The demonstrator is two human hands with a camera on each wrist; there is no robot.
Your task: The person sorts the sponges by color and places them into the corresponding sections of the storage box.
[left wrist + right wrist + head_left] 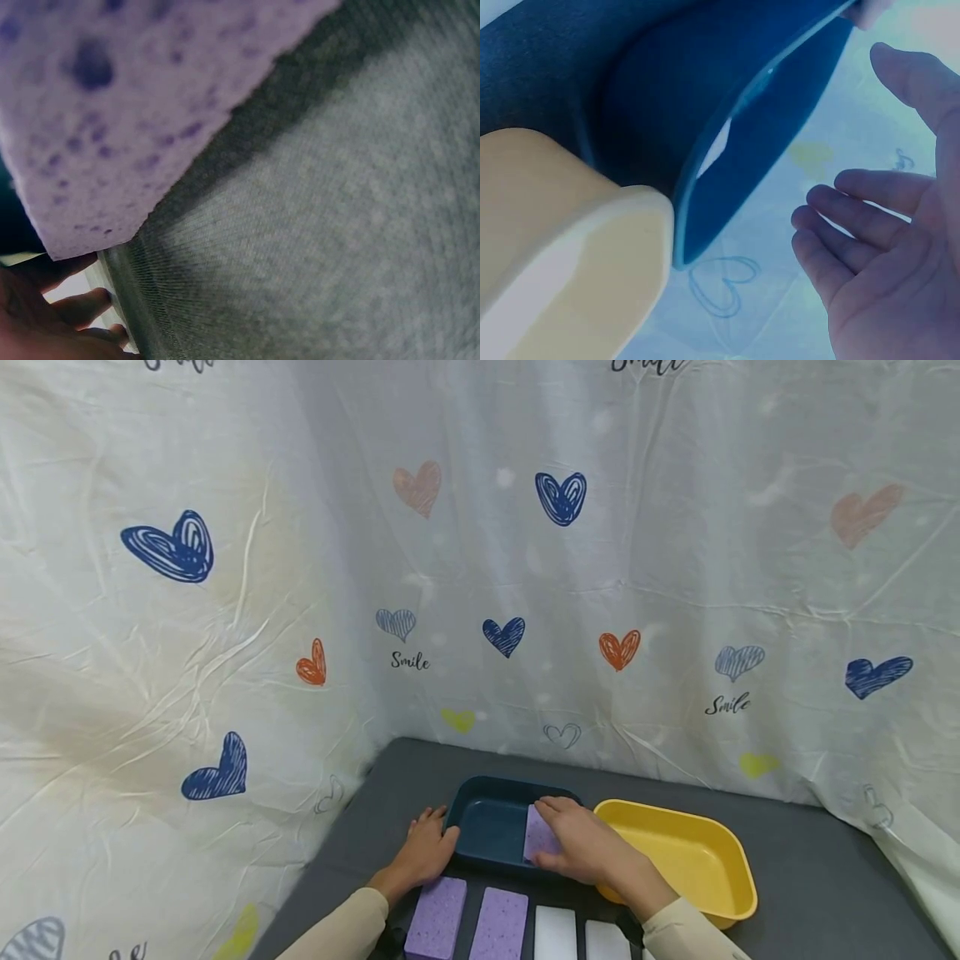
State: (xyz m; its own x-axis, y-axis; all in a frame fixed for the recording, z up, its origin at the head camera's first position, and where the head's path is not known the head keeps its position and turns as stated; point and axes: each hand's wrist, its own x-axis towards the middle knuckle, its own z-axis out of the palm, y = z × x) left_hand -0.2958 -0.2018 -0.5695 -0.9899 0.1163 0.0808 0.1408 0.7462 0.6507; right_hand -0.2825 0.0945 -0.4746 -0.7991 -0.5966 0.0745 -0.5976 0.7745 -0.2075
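A purple speckled sponge (pixel 540 837) lies in the right part of the dark blue tray (pixel 487 787). My right hand (pixel 583 843) is over that sponge, partly hiding it; in the right wrist view its fingers are spread and hold nothing. At the tray's left side is my left hand (pixel 427 847), with its thumb at the rim and the other fingers extended outside the wall. Close to the left wrist lies another purple sponge (pixel 438 914), which looms large in the left wrist view. Beside it is a further purple sponge (pixel 500 922).
A yellow tray (pixel 738 868) stands right of the blue one, their rims close together. White blocks (pixel 555 933) lie in a row with the purple sponges along the near side. The dark grey table (pixel 405 768) backs onto a white curtain (pixel 675 568) printed with hearts.
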